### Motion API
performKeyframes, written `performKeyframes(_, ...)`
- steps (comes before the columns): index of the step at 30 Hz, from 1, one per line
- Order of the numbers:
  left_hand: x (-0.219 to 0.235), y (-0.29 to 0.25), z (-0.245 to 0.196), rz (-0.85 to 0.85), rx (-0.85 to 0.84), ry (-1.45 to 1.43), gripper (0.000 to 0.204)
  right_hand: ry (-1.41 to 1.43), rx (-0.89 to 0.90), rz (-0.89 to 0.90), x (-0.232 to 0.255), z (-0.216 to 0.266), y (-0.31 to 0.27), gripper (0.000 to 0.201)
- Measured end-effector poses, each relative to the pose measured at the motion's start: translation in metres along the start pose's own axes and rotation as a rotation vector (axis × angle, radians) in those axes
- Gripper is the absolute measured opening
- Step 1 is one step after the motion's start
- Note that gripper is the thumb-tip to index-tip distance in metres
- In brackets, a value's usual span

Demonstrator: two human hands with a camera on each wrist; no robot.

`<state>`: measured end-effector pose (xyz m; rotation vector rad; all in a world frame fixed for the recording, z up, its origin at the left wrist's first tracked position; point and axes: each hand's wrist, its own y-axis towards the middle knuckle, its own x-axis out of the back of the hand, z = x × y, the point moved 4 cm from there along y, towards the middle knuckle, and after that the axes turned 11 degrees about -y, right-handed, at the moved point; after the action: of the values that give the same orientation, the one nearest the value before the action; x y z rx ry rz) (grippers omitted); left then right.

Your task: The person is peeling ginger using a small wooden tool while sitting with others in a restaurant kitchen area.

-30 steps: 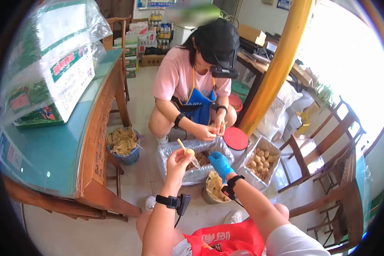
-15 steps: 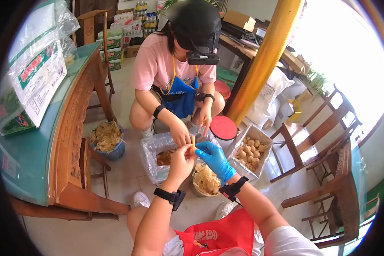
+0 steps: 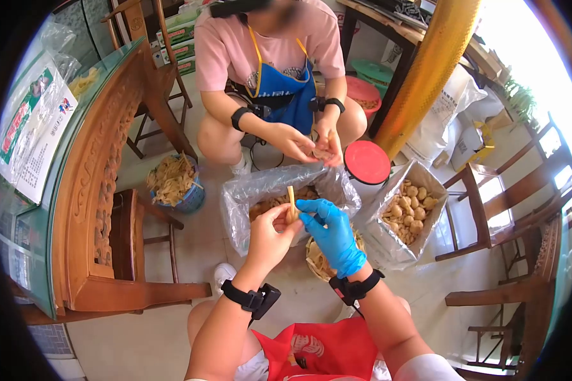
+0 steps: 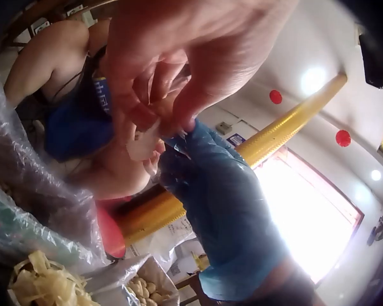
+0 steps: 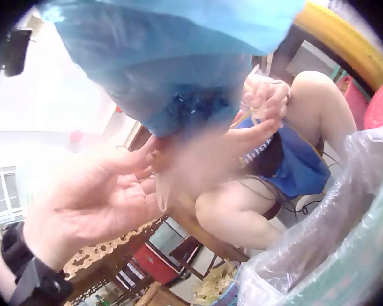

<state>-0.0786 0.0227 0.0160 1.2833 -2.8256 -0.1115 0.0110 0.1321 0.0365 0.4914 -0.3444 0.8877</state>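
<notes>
A small pale-yellow bulb-like piece with an upright stalk is between my hands, over the near side of a plastic-lined bin of brown pieces. My bare left hand pinches its lower end between thumb and fingertips. From the other side my blue-gloved right hand grips it with bent fingers. A thin translucent flap hangs by the fingertips in the left wrist view, and the glove covers part of the piece. Below the glove stands a bucket of pale husks, partly hidden.
A person crouches opposite, both hands together above the bin's far edge. To the right are a red-lidded tub and a lined box of pale round pieces. Another husk bucket stands left, beside a carved wooden table.
My right hand has come up from the bin to meet my left at the piece. The person opposite has drawn their hands back from the bin. My view has tipped downward.
</notes>
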Motion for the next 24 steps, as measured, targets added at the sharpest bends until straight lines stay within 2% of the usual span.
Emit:
performKeyframes(2,-0.002,0.001,0.007,0.005,0.045,-0.178,0.036,0.054,0.000,0.024,0.002,-0.004,0.001,0.024)
performKeyframes(3,-0.004,0.000,0.006,0.007,0.050,-0.172,0.036,0.034,0.054,0.033,0.005,-0.002,0.003,0.024)
performKeyframes(5,-0.010,-0.002,0.002,0.043,0.103,-0.363,0.035,0.015,0.108,0.040,0.012,-0.001,0.004,0.025)
performKeyframes(7,-0.011,-0.004,0.004,0.052,0.105,-0.359,0.035,-0.050,0.088,0.128,0.015,-0.002,0.004,0.022)
performKeyframes(9,-0.011,-0.006,0.001,0.062,0.104,-0.355,0.035,-0.023,0.061,0.142,0.018,-0.003,0.003,0.019)
performKeyframes(11,-0.008,-0.007,-0.015,0.038,-0.012,-0.069,0.036,0.005,0.037,0.154,0.016,-0.006,0.002,0.018)
performKeyframes(13,-0.011,-0.004,-0.020,0.048,-0.063,0.032,0.036,0.317,-0.110,0.123,0.010,-0.018,0.001,0.017)
performKeyframes(14,-0.014,-0.004,-0.024,0.053,-0.110,0.131,0.037,0.319,-0.105,0.123,0.009,-0.020,0.000,0.017)
performKeyframes(17,-0.024,-0.005,-0.020,0.036,-0.217,0.195,0.031,0.265,-0.203,0.180,0.010,-0.029,0.004,0.020)
performKeyframes(21,-0.032,-0.014,-0.017,-0.002,-0.270,0.241,0.028,0.250,-0.162,0.215,0.011,-0.029,0.002,0.020)
performKeyframes(23,-0.036,-0.019,-0.019,0.029,-0.329,0.302,0.030,0.322,-0.296,0.264,0.014,-0.021,-0.005,0.023)
performKeyframes(24,-0.038,-0.022,-0.020,0.048,-0.333,0.318,0.031,0.323,-0.285,0.284,0.014,-0.020,-0.006,0.023)
